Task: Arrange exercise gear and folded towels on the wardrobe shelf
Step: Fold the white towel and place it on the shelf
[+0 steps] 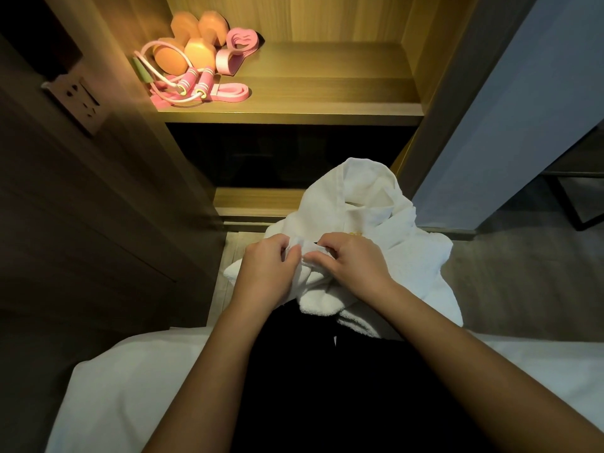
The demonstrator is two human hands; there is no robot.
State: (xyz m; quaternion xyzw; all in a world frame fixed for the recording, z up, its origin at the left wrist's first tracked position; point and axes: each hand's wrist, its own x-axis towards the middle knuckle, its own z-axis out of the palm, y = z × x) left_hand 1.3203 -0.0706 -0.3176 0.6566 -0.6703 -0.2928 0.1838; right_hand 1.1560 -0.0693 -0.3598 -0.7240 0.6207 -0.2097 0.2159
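Observation:
A white towel (369, 204) lies bunched over my lap, below the lit wardrobe shelf (327, 93). My left hand (268, 266) and my right hand (353, 263) sit side by side at its near edge, each pinching a fold of the cloth. On the shelf's left part lie two orange dumbbells (192, 44), a pink skipping rope (183, 83) with striped handles, and pink resistance bands (235, 47). The shelf's right part is bare wood.
A wall socket (78, 99) is on the dark panel at left. A dark lower compartment (281, 155) opens under the shelf. A grey panel (510, 103) stands at right. White bedding (130, 387) spreads on both sides of my legs.

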